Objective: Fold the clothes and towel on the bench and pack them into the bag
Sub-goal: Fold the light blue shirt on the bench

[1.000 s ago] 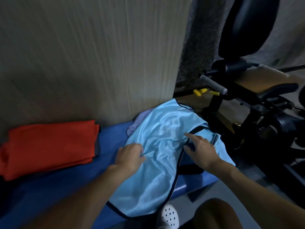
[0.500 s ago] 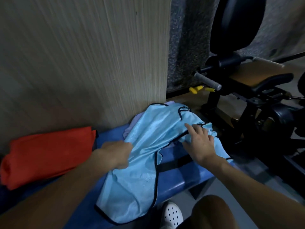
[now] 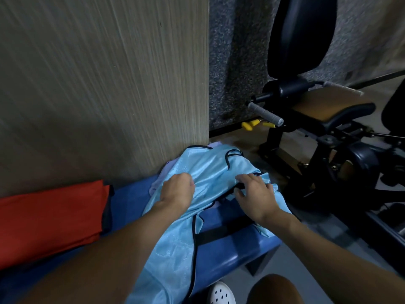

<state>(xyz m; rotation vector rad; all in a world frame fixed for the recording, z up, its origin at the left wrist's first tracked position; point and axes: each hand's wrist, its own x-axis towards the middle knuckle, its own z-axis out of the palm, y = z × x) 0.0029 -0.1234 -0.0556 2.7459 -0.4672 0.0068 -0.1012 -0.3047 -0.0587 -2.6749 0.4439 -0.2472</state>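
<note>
On the bench, the left hand clutches the blue vest; the right hand pinches its trim. Probably lining up edges to fold.

A shiny light blue garment with black trim lies crumpled across the blue bench, one end hanging over the near edge. The left hand bunches its fabric in curled fingers, while the right hand grips the trimmed edge just beside it. A red bundle sits further left, against the wood-grain wall.
</note>
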